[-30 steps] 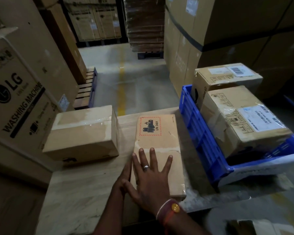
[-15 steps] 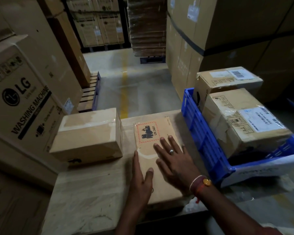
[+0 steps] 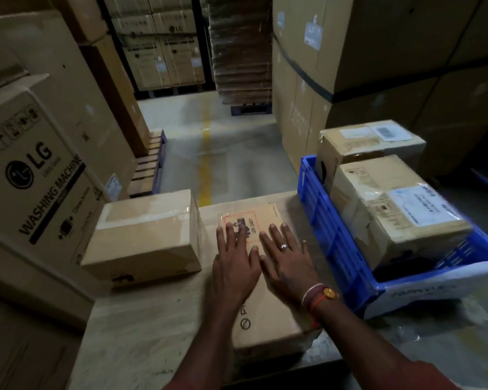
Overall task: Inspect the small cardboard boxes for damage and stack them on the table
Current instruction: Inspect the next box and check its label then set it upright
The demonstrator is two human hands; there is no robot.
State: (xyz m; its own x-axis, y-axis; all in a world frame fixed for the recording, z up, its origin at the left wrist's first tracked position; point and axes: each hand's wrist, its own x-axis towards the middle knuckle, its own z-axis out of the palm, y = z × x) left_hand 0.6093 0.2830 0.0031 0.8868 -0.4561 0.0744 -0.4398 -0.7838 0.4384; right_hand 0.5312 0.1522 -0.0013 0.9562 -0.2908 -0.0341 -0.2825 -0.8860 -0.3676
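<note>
A long flat cardboard box [image 3: 268, 319] with a red-bordered label lies on the wooden table [image 3: 141, 333], its length pointing away from me. My left hand [image 3: 234, 260] and my right hand [image 3: 288, 257] rest flat side by side on its top, fingers spread over the label, not gripping. The right hand wears a ring and wrist threads. A taped brown box [image 3: 144, 235] stands on the table just left of the flat one. Two more boxes, a near one [image 3: 400, 209] with torn tape and a far one [image 3: 369, 142], sit in a blue crate [image 3: 321, 220].
The blue crate stands at the table's right end, close to the flat box. A large washing-machine carton [image 3: 40, 178] walls the left side, and tall cartons [image 3: 378, 66] rise behind the crate. An aisle with a yellow floor line [image 3: 206, 142] runs ahead.
Both hands have slid forward along the flat box's top to the red label. The left hand has come up from the box's left edge onto its top beside the right.
</note>
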